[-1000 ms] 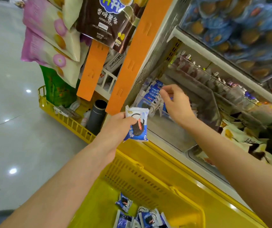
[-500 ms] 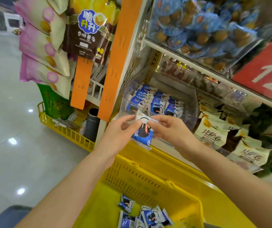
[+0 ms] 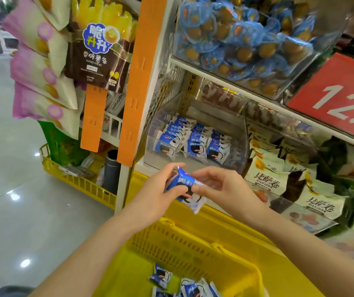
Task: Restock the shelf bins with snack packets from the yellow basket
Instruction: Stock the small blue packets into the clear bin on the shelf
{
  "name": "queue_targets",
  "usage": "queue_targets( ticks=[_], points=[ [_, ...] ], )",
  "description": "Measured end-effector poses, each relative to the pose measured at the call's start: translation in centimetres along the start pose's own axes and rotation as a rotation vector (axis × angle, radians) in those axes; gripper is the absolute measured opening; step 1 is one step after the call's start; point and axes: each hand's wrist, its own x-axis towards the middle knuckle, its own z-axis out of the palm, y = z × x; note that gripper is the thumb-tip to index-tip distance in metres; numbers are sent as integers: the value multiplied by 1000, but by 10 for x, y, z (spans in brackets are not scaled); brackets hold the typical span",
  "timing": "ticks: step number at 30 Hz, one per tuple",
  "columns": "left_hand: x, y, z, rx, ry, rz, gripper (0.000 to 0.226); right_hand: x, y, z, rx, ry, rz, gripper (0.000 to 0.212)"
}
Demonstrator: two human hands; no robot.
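Left hand: our left hand (image 3: 156, 194) grips the left side of one blue-and-white snack packet (image 3: 185, 185), thumb on top and fingers curled under it.
Right hand: our right hand (image 3: 223, 189) pinches the same packet's right end with thumb and fingertips.
Packet: we hold it in the air between both hands, just in front of the clear bin (image 3: 239, 133) and above the far rim of the yellow basket (image 3: 193, 239).
Bin: matching packets (image 3: 193, 140) stand in tidy rows towards the back; the front strip of its floor looks unfilled.
Basket: more packets (image 3: 191, 289) lie loose at its bottom, so we judge the restocking is only partly done.
Step in hand: we seem to be squaring the packet up before it goes in.
Doing it well: we should let one hand take over, turn the printed face forward to match the rows, and set it upright against the front row.
Watch for: the bin's front lip, which we should clear, and the neighbouring cream packets (image 3: 279, 181), which belong to another bin.
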Motion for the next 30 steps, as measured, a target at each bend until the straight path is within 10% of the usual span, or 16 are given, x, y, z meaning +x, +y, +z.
queue_targets(
  ticks=[5,12,21,30],
  points=[
    [10,-9,0,211,37,-1,51,12,10,-7,-63,-40,31,18],
    [69,-8,-45,696,237,309,40,98,18,-39,23,399,44,14],
    [85,-41,-53,906,156,374,33,190,17,-3,-57,-134,183,28],
    [82,-40,-52,902,140,389,38,198,28,24,-324,-165,23,18]
  ],
)
